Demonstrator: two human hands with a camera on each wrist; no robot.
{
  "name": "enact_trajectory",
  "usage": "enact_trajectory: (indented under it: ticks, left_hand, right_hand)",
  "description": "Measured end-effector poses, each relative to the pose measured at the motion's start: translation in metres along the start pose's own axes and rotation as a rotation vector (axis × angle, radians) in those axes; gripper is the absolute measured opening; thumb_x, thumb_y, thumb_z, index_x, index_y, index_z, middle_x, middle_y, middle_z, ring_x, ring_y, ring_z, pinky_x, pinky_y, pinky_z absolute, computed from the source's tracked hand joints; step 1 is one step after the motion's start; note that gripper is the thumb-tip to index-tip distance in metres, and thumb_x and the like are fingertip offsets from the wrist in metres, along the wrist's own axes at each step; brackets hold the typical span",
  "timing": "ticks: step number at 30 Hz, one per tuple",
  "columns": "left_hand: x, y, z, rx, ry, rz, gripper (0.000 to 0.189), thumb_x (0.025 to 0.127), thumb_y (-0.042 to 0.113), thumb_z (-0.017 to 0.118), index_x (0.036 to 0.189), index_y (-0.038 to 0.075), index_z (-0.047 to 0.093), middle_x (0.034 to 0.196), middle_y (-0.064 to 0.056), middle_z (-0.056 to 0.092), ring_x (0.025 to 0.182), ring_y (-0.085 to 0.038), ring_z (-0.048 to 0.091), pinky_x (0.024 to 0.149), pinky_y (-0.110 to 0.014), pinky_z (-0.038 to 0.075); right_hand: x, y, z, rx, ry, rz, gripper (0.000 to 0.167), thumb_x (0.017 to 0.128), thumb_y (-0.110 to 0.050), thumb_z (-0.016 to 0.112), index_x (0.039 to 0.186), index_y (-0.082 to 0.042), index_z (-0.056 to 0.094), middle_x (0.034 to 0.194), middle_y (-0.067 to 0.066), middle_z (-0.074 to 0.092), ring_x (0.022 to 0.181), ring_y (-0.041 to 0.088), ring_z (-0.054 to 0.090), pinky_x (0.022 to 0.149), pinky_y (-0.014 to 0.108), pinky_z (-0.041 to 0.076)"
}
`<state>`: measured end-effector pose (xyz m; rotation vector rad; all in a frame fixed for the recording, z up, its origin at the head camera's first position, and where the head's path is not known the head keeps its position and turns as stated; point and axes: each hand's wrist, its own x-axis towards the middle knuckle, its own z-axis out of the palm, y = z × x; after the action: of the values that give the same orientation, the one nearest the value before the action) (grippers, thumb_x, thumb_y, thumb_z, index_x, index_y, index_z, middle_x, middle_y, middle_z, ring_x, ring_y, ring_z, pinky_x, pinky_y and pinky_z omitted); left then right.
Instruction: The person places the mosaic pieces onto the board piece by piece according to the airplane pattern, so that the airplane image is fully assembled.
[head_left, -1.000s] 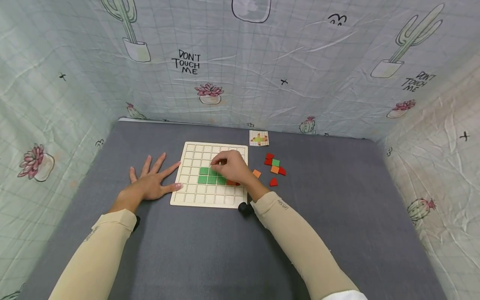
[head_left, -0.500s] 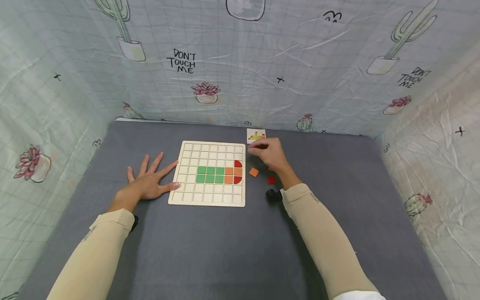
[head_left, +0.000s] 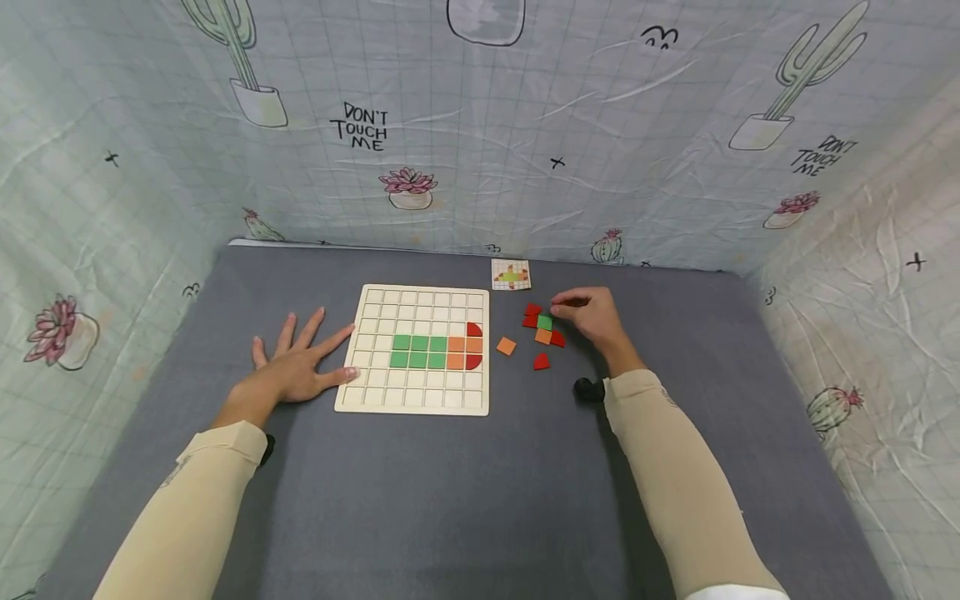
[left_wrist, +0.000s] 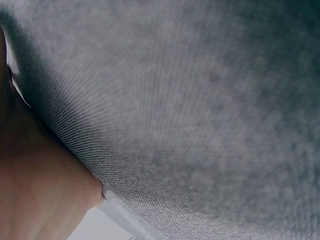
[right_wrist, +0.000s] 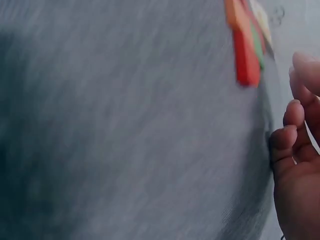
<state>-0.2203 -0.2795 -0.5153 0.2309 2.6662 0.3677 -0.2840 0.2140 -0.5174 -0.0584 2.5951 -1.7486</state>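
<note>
Green tile near right hand

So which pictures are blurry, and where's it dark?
Head view: the grid board looks clear, with shadow beside the right sleeve; left wrist view: the gray cloth is crisp near the left hand, blurrier and darker toward upper right; right wrist view: the nearest red tile is blurred, left edge dark.

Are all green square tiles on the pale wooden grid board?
No, one green square tile lies off the board, to its right.
</note>
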Motion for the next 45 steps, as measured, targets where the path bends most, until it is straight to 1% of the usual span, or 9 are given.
enact_trajectory:
  ticks: [3,7,11,17,20,30,34,38,45]
  left_hand:
    - [0.001,0.000,0.000,0.007,0.000,-0.002,0.094,0.092,0.084,0.046,0.168,0.042,0.009,0.176,-0.010,-0.018,0.158,-0.052,-0.024,0.108,-0.087,-0.020]
    - [0.002,0.001,0.000,-0.001,0.000,-0.003,0.094,0.092,0.085,0.047,0.167,0.043,0.009,0.176,-0.010,-0.018,0.158,-0.052,-0.024,0.108,-0.087,-0.020]
    - [0.002,0.000,0.001,0.000,-0.002,-0.001,0.094,0.092,0.085,0.046,0.167,0.043,0.008,0.176,-0.009,-0.019,0.157,-0.051,-0.024,0.108,-0.086,-0.021]
    - [0.002,-0.002,0.002,-0.007,0.002,0.003,0.095,0.091,0.085,0.047,0.167,0.044,0.008,0.176,-0.009,-0.019,0.157,-0.051,-0.025,0.107,-0.086,-0.022]
    - [0.002,-0.003,0.003,-0.004,0.000,0.002,0.095,0.092,0.085,0.046,0.167,0.043,0.008,0.176,-0.009,-0.020,0.157,-0.051,-0.025,0.107,-0.087,-0.021]
    - [0.004,-0.005,0.004,-0.006,-0.006,-0.001,0.095,0.091,0.087,0.045,0.167,0.044,0.007,0.176,-0.007,-0.021,0.158,-0.050,-0.026,0.107,-0.086,-0.022]
    - [0.004,-0.005,0.004,0.004,0.000,0.000,0.095,0.091,0.087,0.044,0.167,0.044,0.007,0.176,-0.007,-0.021,0.158,-0.050,-0.026,0.108,-0.086,-0.022]
    - [0.000,-0.004,0.003,-0.016,0.012,0.005,0.095,0.090,0.087,0.046,0.167,0.045,0.009,0.177,-0.006,-0.019,0.158,-0.049,-0.025,0.109,-0.085,-0.022]
    - [-0.001,0.000,0.001,-0.015,0.014,0.004,0.094,0.092,0.084,0.048,0.168,0.041,0.011,0.177,-0.009,-0.017,0.158,-0.051,-0.023,0.108,-0.086,-0.020]
  right_hand:
    - [-0.002,0.005,-0.004,-0.038,-0.023,0.024,0.020,0.089,0.000,0.080,0.108,0.006,0.079,0.095,0.005,0.078,0.083,0.008,0.066,0.073,0.020,0.055]
    - [-0.003,0.008,-0.006,-0.128,-0.093,0.036,0.021,0.089,-0.001,0.081,0.110,0.001,0.080,0.096,0.009,0.073,0.083,0.017,0.063,0.072,0.023,0.054]
    - [-0.003,0.008,-0.007,-0.199,-0.166,0.035,0.024,0.088,-0.001,0.080,0.113,0.000,0.079,0.104,0.014,0.068,0.088,0.024,0.059,0.075,0.027,0.051]
    - [0.000,0.006,-0.005,-0.264,-0.235,0.061,0.034,0.086,-0.005,0.084,0.119,-0.003,0.077,0.112,0.016,0.065,0.094,0.027,0.054,0.081,0.034,0.048]
    - [0.000,0.004,-0.003,-0.289,-0.245,0.071,0.036,0.086,-0.007,0.084,0.120,-0.003,0.076,0.114,0.017,0.064,0.095,0.026,0.053,0.082,0.035,0.046]
    - [-0.002,0.000,0.000,-0.361,-0.218,0.074,0.032,0.086,-0.011,0.084,0.116,-0.003,0.076,0.113,0.014,0.065,0.096,0.027,0.055,0.082,0.036,0.048]
    - [-0.001,0.000,0.000,-0.408,-0.238,0.043,0.032,0.087,-0.014,0.084,0.116,-0.004,0.076,0.112,0.014,0.065,0.095,0.027,0.056,0.082,0.036,0.048]
    - [-0.001,-0.001,-0.001,-0.447,-0.247,0.009,0.030,0.086,-0.015,0.085,0.112,-0.003,0.077,0.107,0.014,0.068,0.092,0.026,0.058,0.080,0.035,0.049]
    - [-0.002,-0.004,-0.001,-0.489,-0.254,-0.045,0.026,0.088,-0.016,0.084,0.108,-0.002,0.078,0.101,0.014,0.071,0.087,0.025,0.062,0.075,0.032,0.051]
